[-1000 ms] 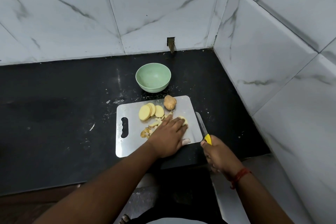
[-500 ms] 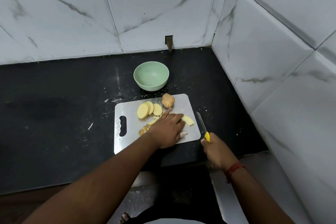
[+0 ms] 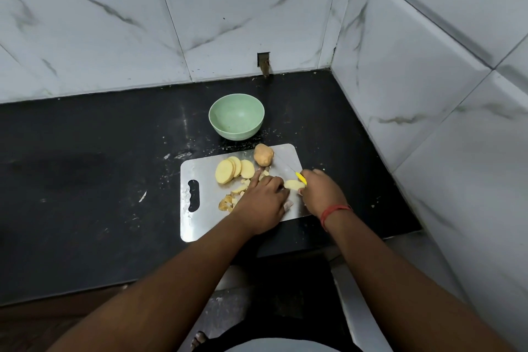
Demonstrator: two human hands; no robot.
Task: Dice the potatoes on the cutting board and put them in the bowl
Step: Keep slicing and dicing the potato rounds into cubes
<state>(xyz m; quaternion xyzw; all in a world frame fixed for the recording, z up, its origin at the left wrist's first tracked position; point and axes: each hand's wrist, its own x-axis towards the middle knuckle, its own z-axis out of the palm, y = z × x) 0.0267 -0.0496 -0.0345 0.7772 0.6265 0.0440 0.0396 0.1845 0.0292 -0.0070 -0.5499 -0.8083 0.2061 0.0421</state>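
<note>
Right hand (image 3: 321, 190), centre right of the frame, fingers curled round the yellow handle of a knife (image 3: 300, 178), thin blade running up and left toward the unpeeled potato piece (image 3: 263, 154). Red thread (image 3: 335, 211) tied at that wrist. Just left of it, left hand (image 3: 264, 203) palm down on the cutting board (image 3: 200, 226), forefinger stretched out toward the slices, other fingers bent over a potato slice (image 3: 293, 184) that pokes out between the two hands; whether pinched or only pressed flat, cannot tell.

Under and left of the left hand, a scatter of small diced potato bits (image 3: 238, 190) with some peel scraps at the lower edge of the heap. Above them, three round potato slices (image 3: 234, 170) overlapping like fallen tiles, just beside the unpeeled piece at the board's top edge.

Board itself metallic grey, slot handle at its left end, lying on a black countertop (image 3: 85, 166) dusted with pale crumbs and smears. Green bowl (image 3: 236, 117) standing just above the board, near but apart, nothing visible inside.

Beyond, white marble-patterned wall tiles (image 3: 114, 23) across the top of the frame, meeting a second tiled wall at upper right in a corner. Small dark notch with a stub (image 3: 264, 63) low in the back wall, above the bowl.
</note>
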